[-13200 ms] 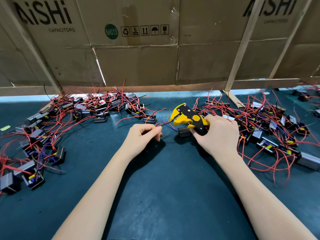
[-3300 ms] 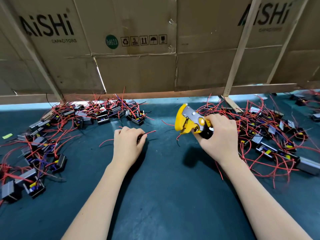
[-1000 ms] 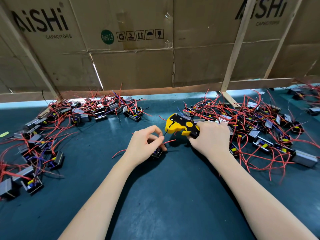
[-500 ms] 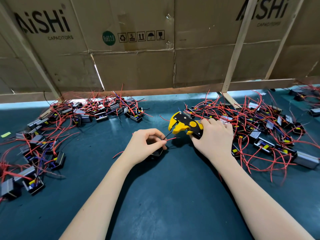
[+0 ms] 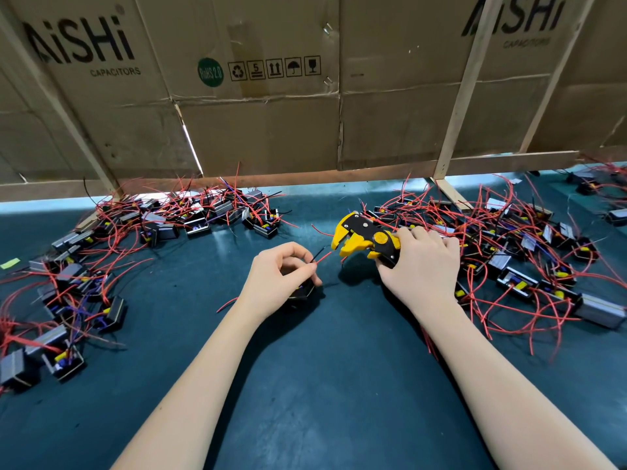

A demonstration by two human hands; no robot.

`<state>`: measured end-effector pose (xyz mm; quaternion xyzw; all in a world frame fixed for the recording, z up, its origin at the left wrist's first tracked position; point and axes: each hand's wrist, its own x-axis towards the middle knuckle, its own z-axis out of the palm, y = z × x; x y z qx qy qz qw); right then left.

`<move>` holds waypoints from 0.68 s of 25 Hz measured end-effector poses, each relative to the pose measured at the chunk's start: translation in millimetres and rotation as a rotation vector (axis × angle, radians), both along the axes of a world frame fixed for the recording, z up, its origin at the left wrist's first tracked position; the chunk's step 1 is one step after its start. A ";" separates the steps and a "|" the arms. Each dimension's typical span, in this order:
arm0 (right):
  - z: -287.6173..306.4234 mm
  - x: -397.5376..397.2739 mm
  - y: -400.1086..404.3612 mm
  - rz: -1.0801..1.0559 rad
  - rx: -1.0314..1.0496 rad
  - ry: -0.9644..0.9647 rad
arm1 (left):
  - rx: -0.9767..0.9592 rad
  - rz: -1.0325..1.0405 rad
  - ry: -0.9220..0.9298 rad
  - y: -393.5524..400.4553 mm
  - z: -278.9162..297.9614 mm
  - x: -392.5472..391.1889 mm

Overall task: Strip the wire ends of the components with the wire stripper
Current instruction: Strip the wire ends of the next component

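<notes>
My right hand (image 5: 420,266) grips the handles of a yellow and black wire stripper (image 5: 363,237), whose jaws gape open and point left. My left hand (image 5: 278,276) rests over a small black component (image 5: 300,291) on the mat and pinches its red wire (image 5: 322,257) and a thin black wire between thumb and fingers. The red wire's tip points at the jaws, with a short gap between them. Another red lead (image 5: 225,304) trails out under my left wrist.
A heap of black components with red wires (image 5: 163,225) curves along the left and back of the dark green mat (image 5: 322,385). A denser heap (image 5: 529,252) lies right of my right hand. A cardboard wall on wooden battens (image 5: 454,106) stands behind.
The stripper has lifted slightly and its jaws have spread open. My left hand stays over the component, now holding the red wire out toward the jaws.
</notes>
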<state>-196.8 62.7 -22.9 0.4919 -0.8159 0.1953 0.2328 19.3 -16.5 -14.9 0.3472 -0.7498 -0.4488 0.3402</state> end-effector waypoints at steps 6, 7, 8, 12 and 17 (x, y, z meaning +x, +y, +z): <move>0.3 4.5 0.6 0.016 0.017 0.024 | -0.014 0.003 -0.007 1.0 -2.3 -1.9; 0.5 5.0 0.2 0.015 0.020 0.026 | -0.015 0.000 -0.008 1.3 -2.2 -1.9; 0.5 5.4 -0.1 0.012 0.023 0.029 | -0.014 -0.006 -0.009 1.6 -2.0 -2.1; 0.1 5.2 -1.5 0.011 0.043 0.032 | -0.022 -0.007 -0.019 2.7 -1.0 -3.1; 2.5 5.4 -4.2 0.020 0.116 0.024 | -0.045 0.000 -0.033 3.7 0.5 -2.7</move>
